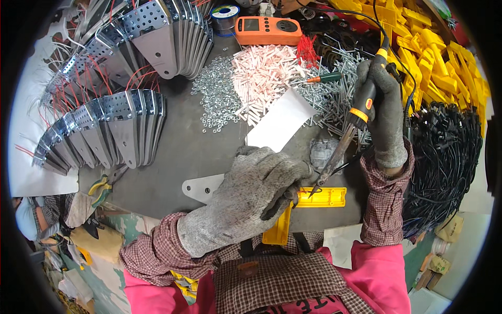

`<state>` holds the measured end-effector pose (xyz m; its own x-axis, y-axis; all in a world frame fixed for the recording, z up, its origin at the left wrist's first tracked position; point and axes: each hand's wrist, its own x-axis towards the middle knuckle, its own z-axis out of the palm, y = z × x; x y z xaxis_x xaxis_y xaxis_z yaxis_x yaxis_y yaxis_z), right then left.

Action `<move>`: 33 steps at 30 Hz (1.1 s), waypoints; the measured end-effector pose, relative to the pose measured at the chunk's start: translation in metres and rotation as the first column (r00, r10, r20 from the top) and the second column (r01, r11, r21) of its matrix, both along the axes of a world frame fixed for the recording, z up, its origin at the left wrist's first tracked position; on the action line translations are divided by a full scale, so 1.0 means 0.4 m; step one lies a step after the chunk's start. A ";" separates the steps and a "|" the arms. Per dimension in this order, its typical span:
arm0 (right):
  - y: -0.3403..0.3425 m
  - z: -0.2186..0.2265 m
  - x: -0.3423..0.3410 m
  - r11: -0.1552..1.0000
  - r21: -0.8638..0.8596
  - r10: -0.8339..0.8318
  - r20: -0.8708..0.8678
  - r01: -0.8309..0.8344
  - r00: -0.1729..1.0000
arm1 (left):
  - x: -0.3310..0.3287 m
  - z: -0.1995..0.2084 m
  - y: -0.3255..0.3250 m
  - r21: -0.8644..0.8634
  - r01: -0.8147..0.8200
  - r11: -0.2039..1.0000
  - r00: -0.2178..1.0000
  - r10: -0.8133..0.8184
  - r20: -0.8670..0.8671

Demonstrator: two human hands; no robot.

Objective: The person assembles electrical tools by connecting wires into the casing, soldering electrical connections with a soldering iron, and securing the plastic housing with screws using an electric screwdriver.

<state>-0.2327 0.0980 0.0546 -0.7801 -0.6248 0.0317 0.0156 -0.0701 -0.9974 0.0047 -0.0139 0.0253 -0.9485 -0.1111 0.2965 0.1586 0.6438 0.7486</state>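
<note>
My right hand [385, 104], in a grey glove, is wrapped round the black and yellow handle of a soldering iron [340, 148]. The iron slants down to the left, its tip just above a yellow plastic part [327, 197]. My left hand [251, 183], gloved too, is closed at the inner end of that part, with the fingertips pinched together. What they hold is hidden; a thin dark wire shows beside them. Another yellow length [278, 227] runs toward me from under these fingers. Partly behind my left hand lies a flat grey metal plate [201, 188].
Stacked metal brackets [128, 131] with red wires fill the left. Nuts [217, 91], pale pink sleeves [261, 73], screws [334, 78] and an orange meter [267, 30] lie ahead. Yellow parts [431, 57] and black cables [442, 162] are piled right. Pliers [102, 188] lie at the left edge.
</note>
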 end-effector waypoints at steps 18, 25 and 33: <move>-0.003 -0.023 -0.004 0.993 0.118 -0.009 -0.045 0.014 0.999 | -0.016 -0.012 0.011 0.036 -0.024 0.999 0.997 0.027 -0.075; 0.002 -0.033 -0.033 0.993 0.093 0.071 -0.010 -0.070 0.997 | -0.009 0.018 -0.002 -0.060 -0.036 0.998 0.999 0.033 -0.043; 0.163 0.072 -0.174 0.939 -0.229 -0.334 -0.435 0.256 0.836 | 0.221 0.105 -0.267 -0.845 -0.253 0.471 0.872 0.489 0.011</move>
<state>-0.3025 0.1634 0.0833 -0.7972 -0.3237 0.5095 -0.4883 -0.1506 -0.8596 0.0931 -0.1209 0.0672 -0.9235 -0.2980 0.2415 -0.3375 0.9305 -0.1424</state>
